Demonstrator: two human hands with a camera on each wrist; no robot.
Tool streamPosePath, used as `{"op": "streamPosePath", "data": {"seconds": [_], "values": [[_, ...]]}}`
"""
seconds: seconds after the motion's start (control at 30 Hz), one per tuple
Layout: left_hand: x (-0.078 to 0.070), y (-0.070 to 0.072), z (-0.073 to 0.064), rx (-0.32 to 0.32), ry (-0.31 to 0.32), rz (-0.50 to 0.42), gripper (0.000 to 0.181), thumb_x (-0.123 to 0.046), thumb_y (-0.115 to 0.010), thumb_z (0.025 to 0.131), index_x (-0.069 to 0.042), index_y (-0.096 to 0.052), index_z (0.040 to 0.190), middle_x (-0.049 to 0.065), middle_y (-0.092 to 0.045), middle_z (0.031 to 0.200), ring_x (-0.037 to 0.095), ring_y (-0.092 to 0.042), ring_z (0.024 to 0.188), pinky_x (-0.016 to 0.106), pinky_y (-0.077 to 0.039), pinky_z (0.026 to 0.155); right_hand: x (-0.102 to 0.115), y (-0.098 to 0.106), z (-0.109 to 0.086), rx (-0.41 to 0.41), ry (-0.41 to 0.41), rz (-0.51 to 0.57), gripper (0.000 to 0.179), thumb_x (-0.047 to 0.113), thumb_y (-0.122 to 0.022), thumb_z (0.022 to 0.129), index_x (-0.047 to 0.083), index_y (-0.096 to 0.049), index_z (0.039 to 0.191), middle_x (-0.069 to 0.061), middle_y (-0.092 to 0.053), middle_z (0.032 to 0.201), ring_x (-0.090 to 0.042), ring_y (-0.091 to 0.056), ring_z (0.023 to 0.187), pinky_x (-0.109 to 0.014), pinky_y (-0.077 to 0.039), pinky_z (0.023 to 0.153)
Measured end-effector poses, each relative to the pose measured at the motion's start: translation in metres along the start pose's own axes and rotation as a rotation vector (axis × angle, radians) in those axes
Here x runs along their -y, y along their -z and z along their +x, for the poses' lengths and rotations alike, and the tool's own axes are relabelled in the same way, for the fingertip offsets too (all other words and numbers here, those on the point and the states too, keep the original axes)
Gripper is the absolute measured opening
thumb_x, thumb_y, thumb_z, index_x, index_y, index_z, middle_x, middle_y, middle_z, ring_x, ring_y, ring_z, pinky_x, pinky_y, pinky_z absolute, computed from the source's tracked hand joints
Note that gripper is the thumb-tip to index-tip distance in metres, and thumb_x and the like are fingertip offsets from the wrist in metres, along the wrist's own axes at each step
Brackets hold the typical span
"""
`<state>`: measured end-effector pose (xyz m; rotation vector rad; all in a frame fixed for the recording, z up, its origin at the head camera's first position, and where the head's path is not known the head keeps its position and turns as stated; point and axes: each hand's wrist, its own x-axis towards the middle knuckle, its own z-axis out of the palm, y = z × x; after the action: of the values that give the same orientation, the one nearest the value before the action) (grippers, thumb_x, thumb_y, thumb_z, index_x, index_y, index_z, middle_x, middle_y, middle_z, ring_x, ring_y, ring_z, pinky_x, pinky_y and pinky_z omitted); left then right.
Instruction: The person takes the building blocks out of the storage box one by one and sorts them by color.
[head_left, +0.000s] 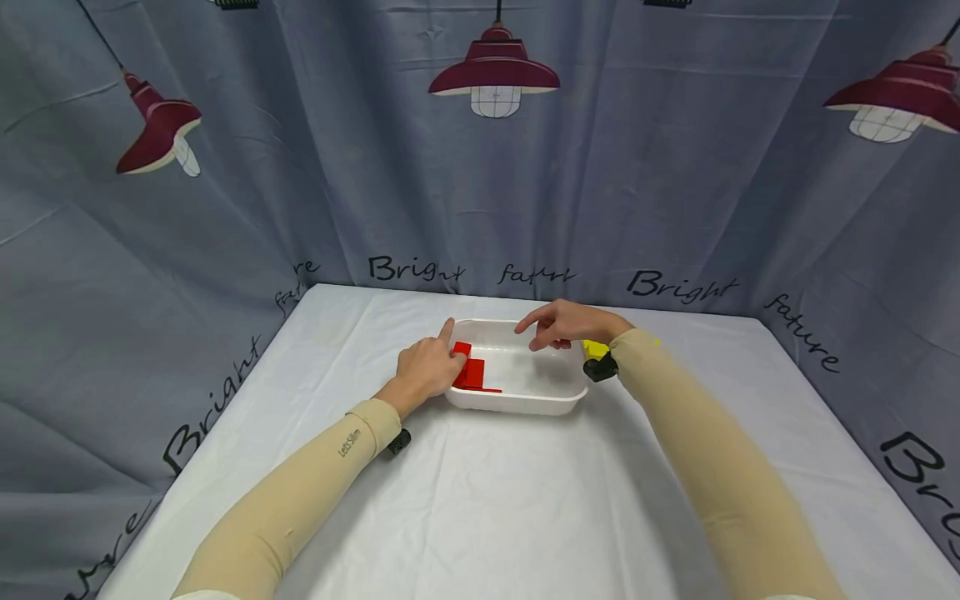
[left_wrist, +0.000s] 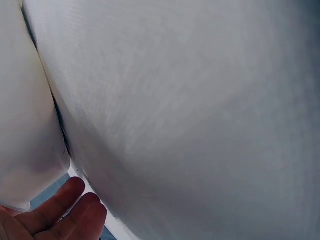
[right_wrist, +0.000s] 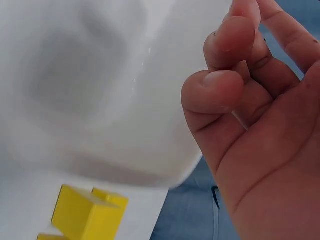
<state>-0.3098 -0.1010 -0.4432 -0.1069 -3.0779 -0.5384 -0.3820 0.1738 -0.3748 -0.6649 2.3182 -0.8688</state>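
A white plastic tray (head_left: 525, 403) stands on the table, with several red blocks (head_left: 474, 373) inside at its left end. My left hand (head_left: 427, 368) grips the tray's left rim: the thumb reaches over the rim beside the red blocks, and the index finger points forward. Its other fingers (left_wrist: 75, 210) lie along the outside of the tray in the left wrist view. Over the tray's right end hovers my right hand (head_left: 562, 323), fingers loosely bent and holding nothing. Yellow blocks (right_wrist: 82, 212) sit outside the tray, partly hidden by the right wrist in the head view.
A white cloth covers the table (head_left: 510, 500). Behind it and along both sides hangs a grey-blue curtain (head_left: 360, 167) with printed lamps and lettering. Dark wrist cameras (head_left: 600, 367) are worn under both beige sleeves (head_left: 697, 450).
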Motion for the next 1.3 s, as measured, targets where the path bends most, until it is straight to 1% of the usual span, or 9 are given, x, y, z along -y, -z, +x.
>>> {"op": "streamPosePath", "data": {"seconds": [0.13, 0.23, 0.33, 0.43, 0.77, 0.93, 1.07, 1.23, 1.3], "values": [[-0.001, 0.000, 0.001, -0.003, -0.001, 0.006, 0.069, -0.040, -0.044, 0.098, -0.017, -0.026, 0.161, 0.004, -0.061, 0.079, 0.022, -0.062, 0.087, 0.043, -0.053, 0.075, 0.004, -0.005, 0.009, 0.024, -0.004, -0.001, 0.044, 0.022, -0.071, 0.091, 0.011, -0.064, 0.133, -0.013, -0.054, 0.076, -0.021, -0.043, 0.060, -0.030, -0.040, 0.064], [-0.002, 0.000, 0.001, 0.006, 0.002, 0.017, 0.071, -0.042, -0.046, 0.098, -0.016, -0.025, 0.161, 0.007, -0.068, 0.094, 0.024, -0.064, 0.092, 0.044, -0.054, 0.078, 0.005, -0.009, 0.019, 0.054, 0.005, 0.002, 0.045, 0.022, -0.072, 0.090, 0.011, -0.064, 0.133, -0.017, -0.056, 0.079, -0.020, -0.044, 0.061, -0.029, -0.039, 0.060], [-0.002, 0.001, 0.002, 0.020, 0.002, 0.027, 0.073, -0.043, -0.047, 0.097, -0.015, -0.024, 0.161, 0.011, -0.071, 0.110, 0.027, -0.066, 0.097, 0.045, -0.054, 0.082, 0.005, -0.013, 0.027, 0.086, 0.000, 0.007, 0.045, 0.020, -0.073, 0.090, 0.012, -0.065, 0.134, -0.025, -0.057, 0.088, -0.019, -0.045, 0.064, -0.027, -0.037, 0.058], [-0.003, 0.001, 0.003, 0.024, -0.001, 0.031, 0.074, -0.044, -0.048, 0.097, -0.014, -0.024, 0.161, 0.012, -0.070, 0.115, 0.028, -0.067, 0.098, 0.045, -0.054, 0.083, 0.007, -0.016, 0.031, 0.102, -0.012, 0.009, 0.045, 0.019, -0.073, 0.090, 0.015, -0.066, 0.133, -0.028, -0.057, 0.094, -0.020, -0.046, 0.068, -0.028, -0.037, 0.059], [-0.004, 0.001, 0.004, 0.061, 0.025, 0.025, 0.076, -0.045, -0.050, 0.098, -0.015, -0.022, 0.161, 0.011, -0.071, 0.114, 0.028, -0.067, 0.098, 0.045, -0.054, 0.085, 0.010, -0.034, 0.047, 0.164, -0.018, -0.012, 0.046, 0.022, -0.073, 0.088, 0.022, -0.067, 0.134, -0.020, -0.064, 0.092, -0.020, -0.046, 0.067, -0.030, -0.036, 0.060], [-0.004, 0.000, 0.005, 0.038, 0.018, 0.030, 0.074, -0.044, -0.050, 0.097, -0.015, -0.023, 0.160, 0.012, -0.071, 0.115, 0.028, -0.068, 0.098, 0.046, -0.054, 0.084, 0.015, -0.039, 0.050, 0.171, 0.004, -0.028, 0.047, 0.019, -0.073, 0.087, 0.024, -0.067, 0.134, -0.016, -0.067, 0.090, -0.020, -0.043, 0.063, -0.029, -0.036, 0.059], [-0.002, 0.000, 0.005, 0.024, 0.006, 0.023, 0.073, -0.043, -0.049, 0.097, -0.015, -0.025, 0.160, 0.013, -0.071, 0.117, 0.029, -0.068, 0.099, 0.047, -0.053, 0.084, 0.014, -0.044, 0.053, 0.181, -0.012, -0.034, 0.047, 0.018, -0.073, 0.088, 0.025, -0.067, 0.134, -0.010, -0.066, 0.085, -0.019, -0.042, 0.063, -0.028, -0.035, 0.058], [-0.002, 0.000, 0.005, 0.033, 0.014, 0.023, 0.073, -0.042, -0.049, 0.097, -0.016, -0.024, 0.160, 0.013, -0.071, 0.118, 0.029, -0.068, 0.100, 0.047, -0.053, 0.084, 0.011, -0.049, 0.056, 0.174, -0.022, -0.078, 0.048, 0.020, -0.073, 0.086, 0.030, -0.068, 0.133, -0.001, -0.066, 0.081, -0.019, -0.043, 0.062, -0.028, -0.036, 0.058], [-0.003, 0.000, 0.005, 0.038, 0.020, 0.023, 0.073, -0.042, -0.049, 0.097, -0.016, -0.024, 0.160, 0.013, -0.071, 0.118, 0.029, -0.068, 0.099, 0.047, -0.054, 0.085, 0.012, -0.049, 0.057, 0.175, -0.021, -0.095, 0.048, 0.019, -0.073, 0.086, 0.030, -0.068, 0.133, -0.001, -0.063, 0.077, -0.019, -0.041, 0.061, -0.027, -0.035, 0.057]]}}
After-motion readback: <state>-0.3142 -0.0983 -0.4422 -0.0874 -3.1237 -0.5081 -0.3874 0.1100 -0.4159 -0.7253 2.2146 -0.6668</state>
